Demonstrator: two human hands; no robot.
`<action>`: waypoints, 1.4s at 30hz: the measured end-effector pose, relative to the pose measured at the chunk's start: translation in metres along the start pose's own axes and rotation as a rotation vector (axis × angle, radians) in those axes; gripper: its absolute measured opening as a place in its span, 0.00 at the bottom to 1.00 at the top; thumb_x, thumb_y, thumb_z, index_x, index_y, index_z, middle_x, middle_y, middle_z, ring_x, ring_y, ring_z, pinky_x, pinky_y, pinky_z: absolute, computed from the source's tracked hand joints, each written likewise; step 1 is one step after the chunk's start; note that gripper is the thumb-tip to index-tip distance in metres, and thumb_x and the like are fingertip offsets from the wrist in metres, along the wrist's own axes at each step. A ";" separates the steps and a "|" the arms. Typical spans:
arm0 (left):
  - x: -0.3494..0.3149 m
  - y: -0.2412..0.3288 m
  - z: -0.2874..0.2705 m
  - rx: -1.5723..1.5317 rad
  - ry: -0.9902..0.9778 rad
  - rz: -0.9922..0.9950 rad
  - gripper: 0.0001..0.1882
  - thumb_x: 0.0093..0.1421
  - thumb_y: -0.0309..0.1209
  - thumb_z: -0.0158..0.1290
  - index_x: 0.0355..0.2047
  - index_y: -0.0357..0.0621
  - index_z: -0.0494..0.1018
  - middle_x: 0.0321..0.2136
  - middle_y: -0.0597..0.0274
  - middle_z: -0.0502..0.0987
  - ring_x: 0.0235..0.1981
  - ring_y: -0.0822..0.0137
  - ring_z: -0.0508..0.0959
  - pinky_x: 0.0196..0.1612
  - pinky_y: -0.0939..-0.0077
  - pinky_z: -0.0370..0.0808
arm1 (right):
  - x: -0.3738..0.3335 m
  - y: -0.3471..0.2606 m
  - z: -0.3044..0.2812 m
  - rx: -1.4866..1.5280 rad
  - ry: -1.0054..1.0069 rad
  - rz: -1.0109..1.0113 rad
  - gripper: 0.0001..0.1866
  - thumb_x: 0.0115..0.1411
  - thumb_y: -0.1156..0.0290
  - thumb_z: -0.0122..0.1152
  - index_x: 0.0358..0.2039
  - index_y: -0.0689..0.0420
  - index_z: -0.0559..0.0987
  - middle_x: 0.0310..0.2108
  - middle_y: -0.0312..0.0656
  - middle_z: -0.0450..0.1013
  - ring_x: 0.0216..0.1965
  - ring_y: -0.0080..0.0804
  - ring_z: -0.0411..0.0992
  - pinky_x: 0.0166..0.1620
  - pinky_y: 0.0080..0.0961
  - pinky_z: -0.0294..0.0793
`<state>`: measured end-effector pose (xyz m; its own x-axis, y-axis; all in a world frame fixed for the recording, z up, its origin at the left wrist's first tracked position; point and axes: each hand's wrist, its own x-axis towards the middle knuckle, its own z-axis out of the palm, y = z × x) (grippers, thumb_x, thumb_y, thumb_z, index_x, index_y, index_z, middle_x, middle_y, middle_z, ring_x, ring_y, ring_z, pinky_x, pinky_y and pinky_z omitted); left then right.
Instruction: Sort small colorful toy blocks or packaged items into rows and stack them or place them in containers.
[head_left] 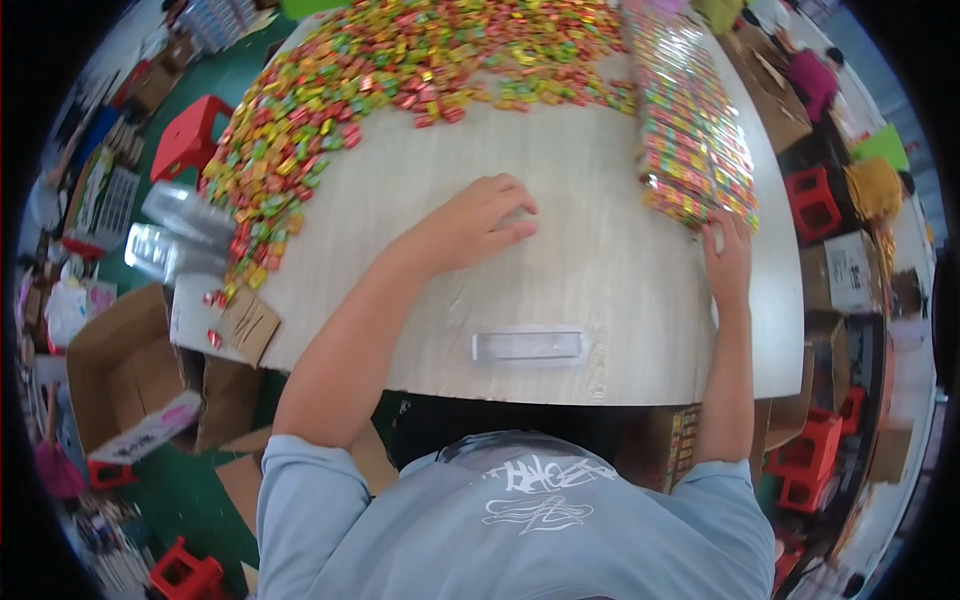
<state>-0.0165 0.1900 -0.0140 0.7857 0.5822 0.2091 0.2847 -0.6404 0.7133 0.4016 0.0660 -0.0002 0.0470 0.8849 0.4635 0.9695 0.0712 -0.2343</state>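
My left hand (490, 222) is over the middle of the pale table, its fingers curved and the thumb apart, with nothing in it. At the right, my right hand (728, 255) reaches to the near end of a long row of candy-filled clear packs (695, 130). Its fingers and thumb close on the nearest pack's edge; the far side of that grip is hidden. Closer to me, a small clear rectangular plastic tray (530, 345) lies flat on the table. A large heap of small wrapped candies (400, 60), red, yellow, green and orange, spreads along the far and left sides.
Stacked clear plastic containers (185, 230) stand at the table's left edge, near a brown cardboard piece (248, 325). An open cardboard box (130, 375) is below them. Red stools (190, 138) and more boxes surround the table (400, 200). Other people sit at the far right.
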 end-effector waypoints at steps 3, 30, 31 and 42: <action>0.003 -0.001 0.002 0.043 0.003 0.051 0.14 0.71 0.37 0.54 0.50 0.40 0.76 0.53 0.53 0.74 0.57 0.52 0.73 0.62 0.60 0.71 | -0.003 0.009 0.001 -0.107 0.020 -0.003 0.11 0.70 0.71 0.61 0.50 0.61 0.79 0.50 0.49 0.77 0.57 0.51 0.72 0.63 0.41 0.69; 0.010 -0.019 0.010 -0.129 0.089 0.079 0.16 0.69 0.37 0.56 0.48 0.36 0.77 0.45 0.49 0.78 0.51 0.50 0.77 0.56 0.59 0.74 | 0.181 -0.182 0.168 -0.210 -0.342 -0.360 0.42 0.75 0.43 0.45 0.75 0.65 0.56 0.78 0.57 0.50 0.78 0.53 0.51 0.78 0.44 0.48; 0.010 -0.020 0.010 -0.115 0.080 0.082 0.16 0.69 0.37 0.56 0.48 0.36 0.77 0.45 0.50 0.78 0.51 0.50 0.77 0.56 0.59 0.75 | 0.185 -0.182 0.171 -0.212 -0.342 -0.363 0.42 0.75 0.43 0.45 0.75 0.65 0.56 0.78 0.57 0.50 0.78 0.53 0.51 0.78 0.44 0.48; 0.010 -0.017 0.006 -0.105 0.090 0.083 0.16 0.69 0.38 0.56 0.48 0.36 0.77 0.46 0.49 0.77 0.51 0.49 0.77 0.56 0.59 0.74 | 0.192 -0.177 0.174 -0.122 -0.438 -0.391 0.43 0.77 0.42 0.40 0.77 0.65 0.52 0.80 0.56 0.45 0.80 0.50 0.46 0.79 0.43 0.46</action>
<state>-0.0099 0.2038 -0.0280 0.7507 0.5747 0.3258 0.1584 -0.6353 0.7558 0.1972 0.3039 -0.0185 -0.3972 0.9129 0.0936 0.9167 0.3995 -0.0058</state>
